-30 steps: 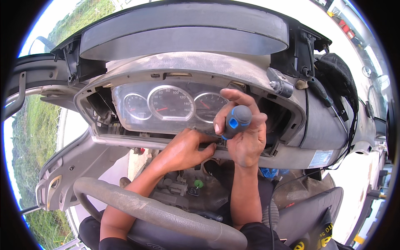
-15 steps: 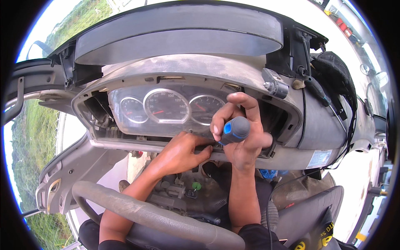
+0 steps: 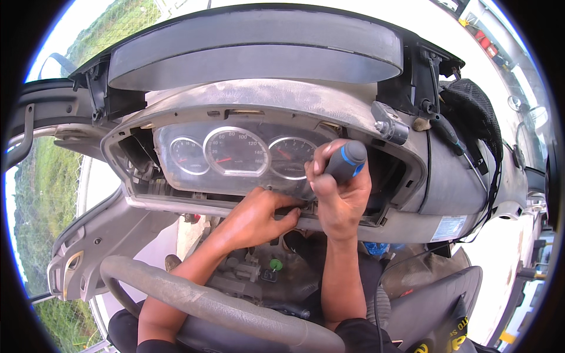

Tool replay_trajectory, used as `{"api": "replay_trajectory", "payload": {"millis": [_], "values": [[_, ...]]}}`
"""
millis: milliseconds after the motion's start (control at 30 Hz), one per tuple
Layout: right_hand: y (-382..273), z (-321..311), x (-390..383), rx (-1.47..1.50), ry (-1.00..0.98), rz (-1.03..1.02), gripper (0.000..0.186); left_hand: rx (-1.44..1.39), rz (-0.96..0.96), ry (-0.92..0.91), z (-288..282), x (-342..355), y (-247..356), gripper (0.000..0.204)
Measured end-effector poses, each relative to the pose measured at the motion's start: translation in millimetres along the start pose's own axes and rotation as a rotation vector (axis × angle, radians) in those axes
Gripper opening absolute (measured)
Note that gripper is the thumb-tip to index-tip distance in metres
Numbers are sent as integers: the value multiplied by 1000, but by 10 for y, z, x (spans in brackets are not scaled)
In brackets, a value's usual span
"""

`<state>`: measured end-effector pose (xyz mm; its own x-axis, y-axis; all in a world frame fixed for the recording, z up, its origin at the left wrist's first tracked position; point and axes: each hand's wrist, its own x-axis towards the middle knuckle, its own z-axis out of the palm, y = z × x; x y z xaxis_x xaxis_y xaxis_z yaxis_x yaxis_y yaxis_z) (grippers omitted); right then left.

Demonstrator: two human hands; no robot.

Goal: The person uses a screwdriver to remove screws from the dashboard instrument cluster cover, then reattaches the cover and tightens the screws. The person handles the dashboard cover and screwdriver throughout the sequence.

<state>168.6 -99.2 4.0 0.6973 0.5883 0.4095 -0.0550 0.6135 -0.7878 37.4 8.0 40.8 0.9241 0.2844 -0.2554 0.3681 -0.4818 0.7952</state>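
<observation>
A screwdriver with a dark grey and blue handle [image 3: 346, 163] is in my right hand [image 3: 343, 203], fingers wrapped round it. The handle's butt end points up toward me; its shaft cannot be made out. Beside it, my left hand [image 3: 259, 217] rests at the lower edge of the instrument cluster [image 3: 235, 156]. Its thumb and fingers are bent together at the cluster's right lower part, and what lies between them is hidden. The cluster has round gauges with red needles and sits within the grey dashboard opening [image 3: 176, 202].
The steering wheel [image 3: 206, 306] lies under my left forearm. A long grey trim panel [image 3: 253, 59] stands across the top of the dash. A second screwdriver [image 3: 450, 132] and a small grey switch part [image 3: 389, 123] lie at the right. A black cable [image 3: 421, 252] hangs on that side.
My right hand has closed its fingers, which were spread, round the screwdriver handle. The handle has moved slightly up and right. My left hand has stayed in place.
</observation>
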Motion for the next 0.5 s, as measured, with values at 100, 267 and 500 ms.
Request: {"api": "replay_trajectory", "payload": {"millis": [100,267,500], "values": [[-44,17,24,-59,-30,22,61,-46,72,40,40,13,-100,24],[-179,-103,37,-42,-215,204,64,127,227,92,-17,35,-187,17],[-300,-5,48,-4,-55,225,78,711,454,84,-252,115,1,23]]}}
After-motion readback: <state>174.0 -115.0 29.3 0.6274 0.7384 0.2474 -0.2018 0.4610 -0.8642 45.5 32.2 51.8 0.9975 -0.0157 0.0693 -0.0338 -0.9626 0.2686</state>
